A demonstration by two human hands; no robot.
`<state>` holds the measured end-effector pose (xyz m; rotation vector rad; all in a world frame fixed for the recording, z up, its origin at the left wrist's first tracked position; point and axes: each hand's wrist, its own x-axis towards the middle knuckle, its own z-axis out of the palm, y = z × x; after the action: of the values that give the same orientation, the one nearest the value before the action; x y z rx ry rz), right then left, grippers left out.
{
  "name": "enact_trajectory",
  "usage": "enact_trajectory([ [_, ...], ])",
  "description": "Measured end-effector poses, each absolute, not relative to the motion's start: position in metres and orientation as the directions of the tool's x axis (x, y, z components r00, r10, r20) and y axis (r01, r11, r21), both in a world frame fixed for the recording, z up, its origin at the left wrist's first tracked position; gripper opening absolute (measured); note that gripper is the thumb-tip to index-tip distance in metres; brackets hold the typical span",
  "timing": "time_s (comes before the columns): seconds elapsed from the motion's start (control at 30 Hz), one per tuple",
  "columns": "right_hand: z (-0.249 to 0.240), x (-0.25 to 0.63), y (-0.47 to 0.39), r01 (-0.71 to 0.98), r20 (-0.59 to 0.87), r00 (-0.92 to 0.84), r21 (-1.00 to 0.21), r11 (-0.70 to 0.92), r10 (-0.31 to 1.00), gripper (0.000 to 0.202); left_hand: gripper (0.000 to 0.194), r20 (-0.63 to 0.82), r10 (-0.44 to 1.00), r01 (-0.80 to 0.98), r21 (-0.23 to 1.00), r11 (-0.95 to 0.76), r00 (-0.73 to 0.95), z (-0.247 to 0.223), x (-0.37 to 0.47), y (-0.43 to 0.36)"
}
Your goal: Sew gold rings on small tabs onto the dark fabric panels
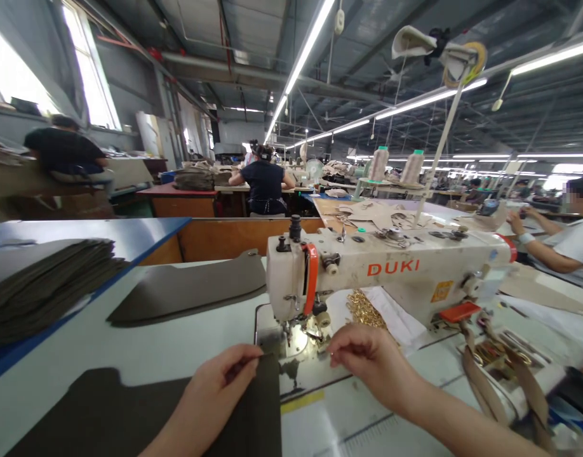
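My left hand (227,377) pinches the top edge of a dark olive fabric piece (256,412) that lies along the front of the table. Right of the needle area, my right hand (368,358) hovers with thumb and fingers pressed together; anything between them is too small to make out. Both hands are close to the white sewing machine (391,266), whose lit needle plate (296,341) shows between them. Behind my right hand, a heap of small gold metal fittings (362,308) rests on white paper (396,320). Another stack of dark fabric pieces (191,285) lies left of the machine head.
A thick fabric pile (48,285) sits on the blue-edged table at left. On the right, a white tray (524,371) holds metal fittings, with beige straps (482,381) hanging over it. A thread stand pole (441,152) rises behind the machine. Other people work nearby.
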<state>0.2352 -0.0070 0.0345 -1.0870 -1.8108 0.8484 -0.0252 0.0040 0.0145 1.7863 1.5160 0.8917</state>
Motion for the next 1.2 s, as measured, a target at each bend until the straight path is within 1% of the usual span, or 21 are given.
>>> enact_trajectory([
  [0.07,0.031,0.22,-0.014,0.13,0.277,-0.286,-0.937,0.323,0.917,0.017,0.026,0.1,0.983,0.533,0.829,-0.167,0.152,0.015,-0.023,-0.001],
  [0.13,0.025,0.205,-0.014,0.029,0.236,-0.307,-0.966,0.257,0.922,0.013,0.023,0.104,0.976,0.504,0.843,-0.188,0.189,0.014,-0.021,-0.005],
  [0.27,0.011,0.182,-0.004,-0.052,0.197,-0.297,-0.98,0.19,0.934,0.002,0.02,0.114,0.962,0.463,0.859,-0.22,0.247,0.011,-0.02,-0.013],
  [0.37,0.0,0.171,0.001,-0.086,0.196,-0.223,-0.98,0.181,0.955,0.004,0.019,0.12,0.961,0.463,0.857,-0.227,0.248,0.011,-0.018,-0.016],
  [0.5,-0.009,0.162,-0.002,-0.177,0.133,-0.181,-0.979,0.1,0.975,0.02,0.017,0.187,0.956,0.515,0.81,-0.281,0.227,0.011,-0.014,-0.018],
  [0.57,-0.009,0.161,-0.004,-0.152,0.184,-0.155,-0.975,0.16,0.971,0.018,0.016,0.223,0.951,0.543,0.782,-0.305,0.213,0.012,-0.011,-0.019],
  [0.63,-0.007,0.162,-0.006,-0.072,0.247,-0.132,-0.968,0.239,0.96,0.011,0.017,0.24,0.95,0.568,0.761,-0.313,0.201,0.015,-0.009,-0.019],
  [0.7,-0.005,0.163,-0.006,0.004,0.272,-0.123,-0.961,0.275,0.954,0.008,0.018,0.253,0.947,0.586,0.743,-0.321,0.198,0.016,-0.008,-0.02],
  [0.8,-0.004,0.164,-0.006,0.007,0.215,-0.13,-0.976,0.218,0.968,0.005,0.018,0.292,0.936,0.604,0.716,-0.35,0.196,0.016,-0.008,-0.02],
  [0.9,-0.005,0.164,-0.006,-0.06,0.085,-0.169,-0.995,0.076,0.982,0.014,0.018,0.32,0.927,0.614,0.696,-0.372,0.197,0.012,-0.008,-0.019],
  [0.97,-0.006,0.163,-0.007,-0.071,0.052,-0.188,-0.997,0.04,0.981,0.02,0.017,0.338,0.921,0.625,0.68,-0.383,0.196,0.01,-0.008,-0.019],
  [1.07,-0.004,0.161,-0.01,-0.018,0.092,-0.188,-0.996,0.09,0.978,0.018,0.016,0.361,0.912,0.648,0.65,-0.396,0.195,0.009,-0.008,-0.02],
  [1.2,-0.002,0.16,-0.012,0.117,0.171,-0.183,-0.974,0.194,0.968,0.014,0.018,0.356,0.91,0.674,0.622,-0.399,0.211,0.009,-0.006,-0.023],
])
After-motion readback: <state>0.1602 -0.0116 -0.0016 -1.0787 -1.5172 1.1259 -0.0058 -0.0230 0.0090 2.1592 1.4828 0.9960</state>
